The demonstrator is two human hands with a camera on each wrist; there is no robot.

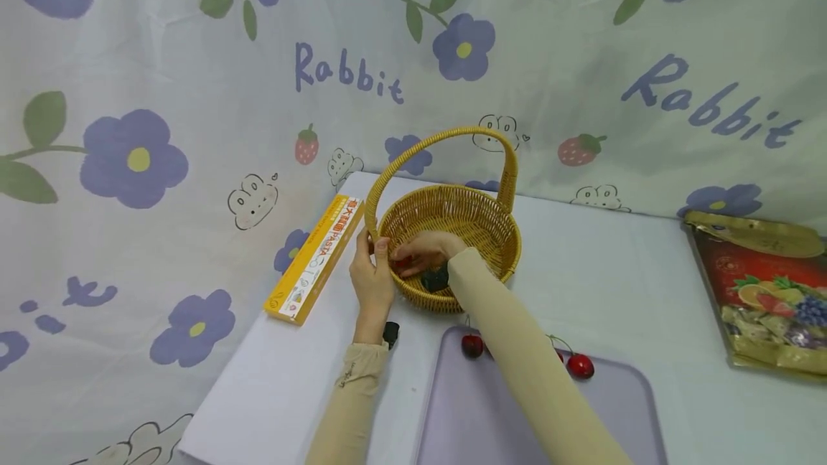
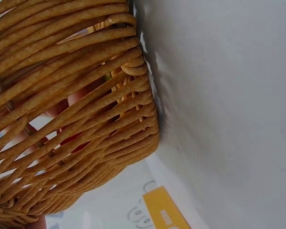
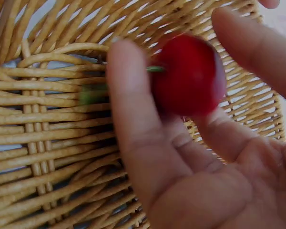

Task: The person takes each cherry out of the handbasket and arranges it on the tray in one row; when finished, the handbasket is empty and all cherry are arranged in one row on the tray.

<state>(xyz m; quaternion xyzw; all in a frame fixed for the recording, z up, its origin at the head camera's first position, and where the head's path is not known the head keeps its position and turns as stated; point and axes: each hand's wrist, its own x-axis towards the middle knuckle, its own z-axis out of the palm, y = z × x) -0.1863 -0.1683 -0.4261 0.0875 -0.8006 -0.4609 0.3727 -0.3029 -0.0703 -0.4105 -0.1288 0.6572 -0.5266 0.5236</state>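
A yellow-brown wicker basket [image 1: 452, 196] with a tall arched handle stands on the white table. At its left side, near the foot of the handle, my left hand [image 1: 373, 278] grips the rim, thumb on top. My right hand [image 1: 429, 250] reaches down inside the basket. Its fingers curl loosely around a red cherry [image 3: 188, 76] with a green stem, close to the woven wall. One finger hides part of the stem. Through the weave, the left wrist view shows bits of the cherry [image 2: 76, 140] and fingertips.
In front of the basket lies a light purple tray [image 1: 446, 407], with several cherries [image 1: 580, 366] near its far edge, partly covered by my right sleeve. An orange pasta box [image 1: 316, 257] lies left of the basket. At the far right is a red and gold bag [image 1: 762, 293].
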